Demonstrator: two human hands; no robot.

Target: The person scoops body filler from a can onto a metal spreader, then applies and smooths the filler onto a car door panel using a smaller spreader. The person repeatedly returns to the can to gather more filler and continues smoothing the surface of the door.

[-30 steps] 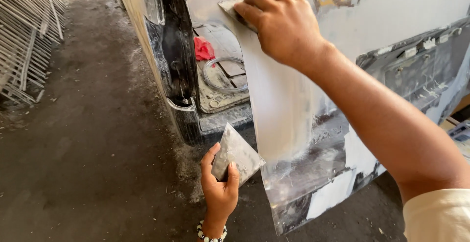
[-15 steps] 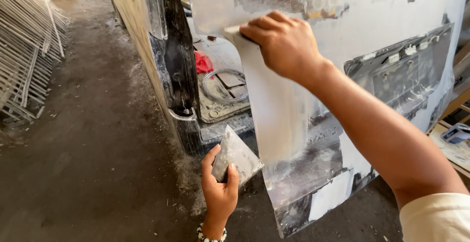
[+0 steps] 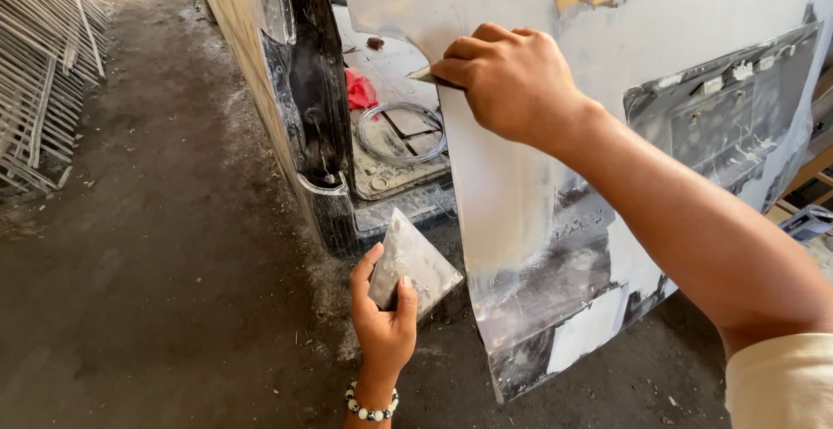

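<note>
My right hand [image 3: 512, 82] presses a thin flat spreader blade [image 3: 425, 74] against a grey, filler-coated vehicle door panel [image 3: 521, 195] near its left edge. Only the blade's tip shows past my fingers. Lower down, my left hand [image 3: 386, 325] holds a square grey putty board [image 3: 415, 260] by its lower corner, away from the panel. A beaded bracelet [image 3: 371, 408] is on that wrist.
The open vehicle body with a black door pillar [image 3: 317, 108] stands behind. Inside lie a red rag [image 3: 358, 91] and a coil of wire [image 3: 401, 132]. Stacked metal rods [image 3: 43, 65] fill the left side. The floor [image 3: 156, 264] is dusty concrete.
My right hand with the spreader has slid down the panel's left edge. My left hand and the putty board have stayed about where they were.
</note>
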